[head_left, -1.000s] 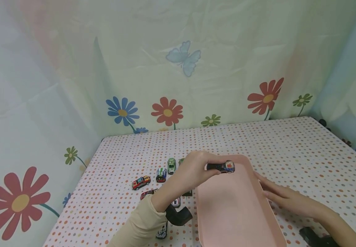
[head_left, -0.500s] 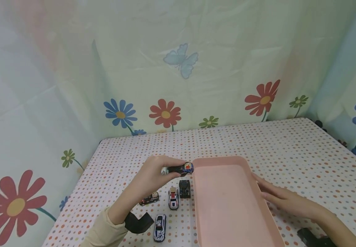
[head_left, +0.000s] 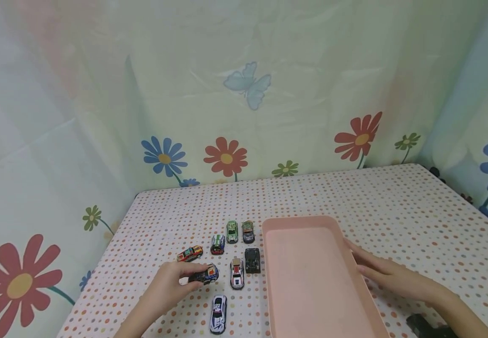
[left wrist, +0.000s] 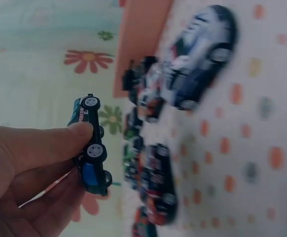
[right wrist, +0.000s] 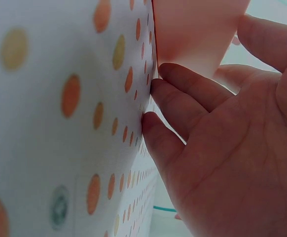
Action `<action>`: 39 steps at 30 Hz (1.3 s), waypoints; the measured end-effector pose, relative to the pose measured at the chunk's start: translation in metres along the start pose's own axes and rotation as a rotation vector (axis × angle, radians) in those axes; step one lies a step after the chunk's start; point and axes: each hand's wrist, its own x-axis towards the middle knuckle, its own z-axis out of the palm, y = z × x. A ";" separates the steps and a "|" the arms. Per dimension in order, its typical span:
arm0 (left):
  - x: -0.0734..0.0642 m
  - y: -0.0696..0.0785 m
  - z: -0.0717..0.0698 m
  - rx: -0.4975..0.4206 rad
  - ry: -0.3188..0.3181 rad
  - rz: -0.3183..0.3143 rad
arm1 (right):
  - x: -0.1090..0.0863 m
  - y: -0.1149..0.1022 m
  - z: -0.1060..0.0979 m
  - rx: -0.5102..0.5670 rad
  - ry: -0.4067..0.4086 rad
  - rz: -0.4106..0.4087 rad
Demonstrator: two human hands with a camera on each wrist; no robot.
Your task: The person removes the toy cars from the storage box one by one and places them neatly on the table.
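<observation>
In the head view my left hand (head_left: 169, 281) pinches a small dark toy car between thumb and fingers. The left wrist view shows this toy car (left wrist: 95, 153) from the side, with blue trim and pale wheels, above the table. Around it on the table lie a red-orange toy car (head_left: 190, 254), a white-and-red one (head_left: 237, 273), a black one (head_left: 252, 260) and a white-and-black one (head_left: 218, 314). My right hand (head_left: 391, 277) rests against the right side of the pink tray (head_left: 266, 272), fingers nearly straight, fingertips at the cloth in the right wrist view.
Farther back stand a light green toy car (head_left: 232, 232), a darker green one (head_left: 248, 232) and a blue-and-green one (head_left: 217, 244). The tray's raised rim stands right of the cars. A flowered curtain (head_left: 311, 94) hangs behind the dotted tablecloth (head_left: 379, 197).
My left hand has carried the toy car leftward from above the tray, then down and nearer to the left group of cars. My right hand has stayed at the tray's side.
</observation>
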 end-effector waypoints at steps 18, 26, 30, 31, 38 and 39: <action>-0.017 -0.026 0.019 0.052 -0.076 -0.055 | 0.003 -0.001 0.002 0.035 -0.013 -0.029; -0.018 -0.028 0.028 0.119 -0.104 -0.082 | 0.001 0.001 0.002 0.025 -0.016 -0.037; -0.016 -0.023 0.030 0.161 -0.120 -0.103 | 0.000 0.001 0.001 0.024 -0.014 -0.043; -0.016 -0.023 0.031 0.174 -0.119 -0.101 | 0.000 0.001 0.001 0.028 -0.015 -0.046; -0.019 -0.022 0.031 0.202 -0.109 -0.078 | 0.000 0.002 0.000 0.028 -0.022 -0.050; -0.019 -0.022 0.031 0.199 -0.109 -0.081 | 0.000 0.001 0.000 0.023 -0.018 -0.036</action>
